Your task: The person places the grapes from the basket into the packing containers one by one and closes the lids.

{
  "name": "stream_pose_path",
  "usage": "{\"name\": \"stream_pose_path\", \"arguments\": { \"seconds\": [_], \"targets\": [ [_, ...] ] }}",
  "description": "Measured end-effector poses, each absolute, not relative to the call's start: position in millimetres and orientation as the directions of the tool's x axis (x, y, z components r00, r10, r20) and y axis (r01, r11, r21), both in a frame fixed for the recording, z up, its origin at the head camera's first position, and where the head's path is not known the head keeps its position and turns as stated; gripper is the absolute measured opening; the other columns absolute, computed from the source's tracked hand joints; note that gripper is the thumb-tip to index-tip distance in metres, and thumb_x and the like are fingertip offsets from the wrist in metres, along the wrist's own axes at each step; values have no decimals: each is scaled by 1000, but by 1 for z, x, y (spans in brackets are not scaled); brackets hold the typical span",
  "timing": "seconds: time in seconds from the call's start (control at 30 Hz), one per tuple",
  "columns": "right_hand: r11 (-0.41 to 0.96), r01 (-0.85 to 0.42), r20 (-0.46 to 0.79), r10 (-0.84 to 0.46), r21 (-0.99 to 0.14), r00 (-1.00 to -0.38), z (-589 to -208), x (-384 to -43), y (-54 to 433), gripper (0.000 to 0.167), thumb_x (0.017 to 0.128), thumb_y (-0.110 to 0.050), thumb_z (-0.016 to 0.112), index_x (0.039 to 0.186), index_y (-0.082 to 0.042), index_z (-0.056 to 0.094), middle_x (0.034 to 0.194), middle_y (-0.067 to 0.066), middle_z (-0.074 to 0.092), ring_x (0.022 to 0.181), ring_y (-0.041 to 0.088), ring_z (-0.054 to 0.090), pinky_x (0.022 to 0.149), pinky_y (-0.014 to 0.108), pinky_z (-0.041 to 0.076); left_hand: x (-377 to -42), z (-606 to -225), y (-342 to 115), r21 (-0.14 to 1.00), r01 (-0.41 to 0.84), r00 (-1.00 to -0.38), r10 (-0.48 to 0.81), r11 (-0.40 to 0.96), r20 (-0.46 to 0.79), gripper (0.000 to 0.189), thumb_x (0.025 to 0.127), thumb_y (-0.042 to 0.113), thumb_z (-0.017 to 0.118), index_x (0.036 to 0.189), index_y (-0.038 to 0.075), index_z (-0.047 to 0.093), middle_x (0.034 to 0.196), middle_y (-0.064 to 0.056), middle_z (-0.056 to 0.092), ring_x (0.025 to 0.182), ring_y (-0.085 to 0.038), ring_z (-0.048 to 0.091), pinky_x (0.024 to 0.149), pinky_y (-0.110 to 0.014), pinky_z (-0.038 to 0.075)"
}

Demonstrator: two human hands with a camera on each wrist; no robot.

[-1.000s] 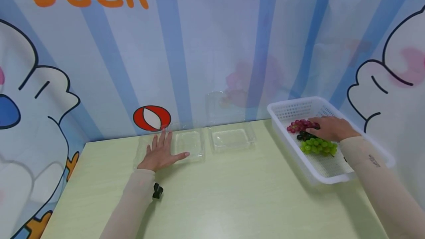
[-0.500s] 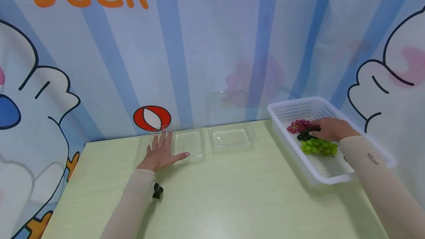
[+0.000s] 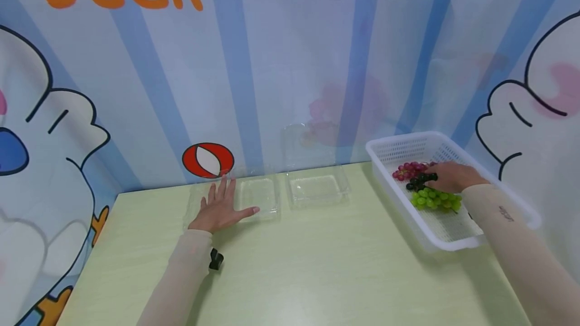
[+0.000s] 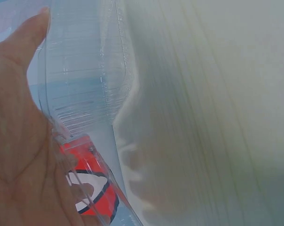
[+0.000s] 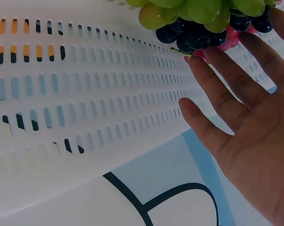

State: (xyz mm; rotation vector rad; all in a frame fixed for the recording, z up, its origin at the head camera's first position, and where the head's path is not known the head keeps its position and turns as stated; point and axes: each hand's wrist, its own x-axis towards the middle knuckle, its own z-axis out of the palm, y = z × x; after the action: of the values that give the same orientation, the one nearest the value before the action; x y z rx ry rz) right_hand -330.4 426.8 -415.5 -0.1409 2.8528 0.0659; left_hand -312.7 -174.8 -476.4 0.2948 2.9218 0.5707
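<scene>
My left hand (image 3: 219, 210) lies with spread fingers over a clear plastic clamshell box (image 3: 258, 196) at the table's back edge. In the left wrist view, the thumb (image 4: 31, 35) is against the clear plastic wall (image 4: 81, 70). Inside the white basket on the right, my right hand (image 3: 455, 176) pinches a bunch of black grapes (image 3: 418, 183) between thumb and fingers. Red grapes (image 3: 406, 171) lie just behind it and green grapes (image 3: 435, 199) just in front. From the right wrist, the fingertips meet the black grapes (image 5: 193, 37) beneath the green ones; part of the grip is hidden.
A second clear box (image 3: 317, 187) stands beside the first, its lid raised against the printed curtain (image 3: 294, 64). The white slotted basket (image 3: 403, 215) has raised walls around the right hand. The pale table (image 3: 294, 265) ends at the curtain.
The right hand's fingers have shifted slightly on the black grapes, and more of that bunch shows now. The left hand and both boxes stay where they were.
</scene>
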Motion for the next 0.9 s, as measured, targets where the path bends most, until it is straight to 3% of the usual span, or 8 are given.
{"name": "stream_pose_path", "arguments": {
  "seconds": [0.13, 0.47, 0.7, 0.9],
  "targets": [
    [995, -97, -300, -88, 13, -950, -418, -334, 428, 53, 98, -24, 60, 141, 5, 54, 135, 36, 56, 118, 53, 57, 90, 61, 51, -313, -476, -175, 385, 161, -970, 218, 909, -111, 122, 82, 82, 55, 164, 8, 1, 170, -20, -5, 152, -52, -4, 113, -78, 4],
    [991, -125, -318, -130, -38, -939, -427, -342, 433, 53, 97, -16, 60, 139, 13, 51, 134, 39, 53, 122, 55, 52, 98, 65, 46, -315, -477, -176, 387, 159, -970, 217, 908, -109, 124, 81, 84, 54, 164, 9, 0, 170, -19, -5, 152, -52, -4, 113, -78, 4],
    [990, -96, -334, -124, -99, -934, -435, -349, 440, 60, 99, -21, 59, 143, 16, 44, 141, 44, 42, 130, 60, 41, 104, 68, 39, -315, -479, -177, 384, 151, -972, 208, 911, -111, 125, 80, 85, 54, 165, 10, 1, 171, -17, -6, 153, -50, -5, 114, -77, 4],
    [985, -72, -341, -123, -156, -932, -442, -349, 445, 65, 100, -23, 59, 146, 17, 37, 142, 44, 41, 128, 60, 43, 103, 69, 40, -315, -479, -177, 396, 152, -970, 213, 906, -115, 125, 80, 85, 54, 165, 10, 0, 170, -18, -6, 153, -51, -6, 113, -78, 3]
  ]
}}
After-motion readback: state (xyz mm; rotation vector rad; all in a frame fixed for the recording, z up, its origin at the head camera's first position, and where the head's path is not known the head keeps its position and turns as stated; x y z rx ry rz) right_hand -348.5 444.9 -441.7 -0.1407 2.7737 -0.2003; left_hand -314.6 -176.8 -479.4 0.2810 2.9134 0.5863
